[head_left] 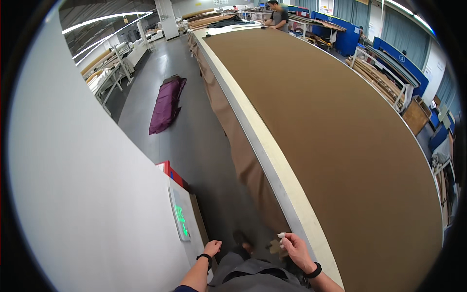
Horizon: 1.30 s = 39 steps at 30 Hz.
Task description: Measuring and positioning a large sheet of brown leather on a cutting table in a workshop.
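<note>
My left hand (pixel 212 247) hangs beside the white wall with its fingers curled in, and nothing shows in it. On the other side, my right hand (pixel 296 250) is raised next to the near edge of a long table (pixel 279 158). Its fingers are half bent and slightly apart, with white coverings on two fingertips, and I see nothing held. A wide sheet of brown cloth (pixel 335 131) lies flat over the tabletop. More brown fabric (pixel 250 170) hangs down along the table's left side.
A purple wrapped bundle (pixel 167 104) lies on the grey floor in the aisle. A white wall (pixel 107 194) with a lit green sign (pixel 180 219) and a red box (pixel 171 172) borders my left. A person (pixel 278 17) stands at the table's far end. Racks of rolls (pixel 379 80) line the right.
</note>
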Each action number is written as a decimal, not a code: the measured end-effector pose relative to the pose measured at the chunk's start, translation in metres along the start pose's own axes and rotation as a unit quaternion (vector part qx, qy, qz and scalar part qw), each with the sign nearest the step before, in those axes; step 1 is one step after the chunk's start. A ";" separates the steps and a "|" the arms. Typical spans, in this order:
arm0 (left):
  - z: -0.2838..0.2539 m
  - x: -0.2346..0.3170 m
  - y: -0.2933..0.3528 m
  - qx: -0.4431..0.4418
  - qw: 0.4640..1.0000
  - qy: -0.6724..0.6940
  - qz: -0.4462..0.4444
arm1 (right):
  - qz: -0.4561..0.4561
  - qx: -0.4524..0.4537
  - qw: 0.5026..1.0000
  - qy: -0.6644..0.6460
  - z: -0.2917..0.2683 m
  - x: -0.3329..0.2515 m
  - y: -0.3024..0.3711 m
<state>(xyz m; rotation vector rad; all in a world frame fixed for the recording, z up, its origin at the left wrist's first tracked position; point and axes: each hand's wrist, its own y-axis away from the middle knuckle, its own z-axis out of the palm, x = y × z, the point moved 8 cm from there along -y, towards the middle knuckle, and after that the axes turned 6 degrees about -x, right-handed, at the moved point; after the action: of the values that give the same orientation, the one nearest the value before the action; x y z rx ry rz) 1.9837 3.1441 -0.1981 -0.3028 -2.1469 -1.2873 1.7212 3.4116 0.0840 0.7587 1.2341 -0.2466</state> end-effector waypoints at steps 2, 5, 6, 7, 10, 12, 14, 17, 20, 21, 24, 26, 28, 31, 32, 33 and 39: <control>-0.035 0.042 -0.049 0.005 1.000 -0.019 0.007 | 0.001 0.002 1.000 -0.007 0.012 -0.021 -0.047; -0.085 0.126 -0.107 0.018 0.992 -0.036 0.116 | 0.010 0.003 0.998 -0.062 0.027 -0.053 -0.108; -0.099 0.153 -0.126 0.006 0.992 -0.027 0.119 | 0.003 0.008 0.999 -0.042 0.032 -0.071 -0.129; -0.111 0.180 -0.142 -0.006 0.992 -0.018 0.127 | -0.003 0.016 1.000 -0.022 0.036 -0.085 -0.150; -0.157 0.243 -0.198 -0.005 0.992 -0.038 0.124 | -0.012 0.004 0.999 -0.035 0.055 -0.114 -0.233; -0.190 0.283 -0.241 0.016 0.978 -0.110 0.176 | -0.010 -0.008 0.999 -0.047 0.065 -0.126 -0.296; -0.225 0.306 -0.280 0.013 0.977 -0.129 0.170 | 0.002 -0.032 0.998 -0.056 0.079 -0.132 -0.366; -0.275 0.305 -0.326 0.005 0.985 -0.136 0.104 | -0.003 -0.045 0.998 -0.049 0.096 -0.164 -0.464; -0.342 0.273 -0.351 -0.013 0.998 -0.058 0.011 | -0.010 -0.075 0.996 -0.051 0.128 -0.223 -0.552; -0.359 0.277 -0.357 0.003 0.999 0.038 -0.006 | -0.006 -0.082 0.996 -0.031 0.134 -0.240 -0.584; -0.424 0.276 -0.381 0.089 0.980 0.178 -0.023 | -0.008 -0.114 0.993 0.016 0.154 -0.283 -0.675; -0.457 0.267 -0.406 0.110 0.969 0.211 -0.060 | -0.021 -0.144 0.989 0.037 0.175 -0.314 -0.734; -0.481 0.260 -0.437 0.110 0.966 0.212 -0.095 | -0.022 -0.142 0.988 0.059 0.191 -0.330 -0.797; -0.516 0.241 -0.500 0.060 0.974 0.162 -0.147 | -0.020 -0.128 0.989 0.076 0.218 -0.351 -0.891; -0.538 0.220 -0.513 0.087 0.985 0.063 -0.134 | -0.012 -0.135 0.988 0.073 0.237 -0.359 -0.918; -0.569 0.207 -0.534 0.116 0.985 -0.037 -0.119 | -0.014 -0.146 0.987 0.070 0.258 -0.368 -0.950; -0.712 0.371 -0.692 0.091 0.970 0.184 -0.129 | 0.016 -0.094 0.995 0.013 0.291 -0.433 -1.087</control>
<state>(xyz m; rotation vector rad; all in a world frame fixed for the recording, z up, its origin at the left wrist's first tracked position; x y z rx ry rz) 1.6307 2.1450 -0.2278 0.2811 -2.0032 -1.1630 1.1892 2.3294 0.0959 0.6196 1.2490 -0.0924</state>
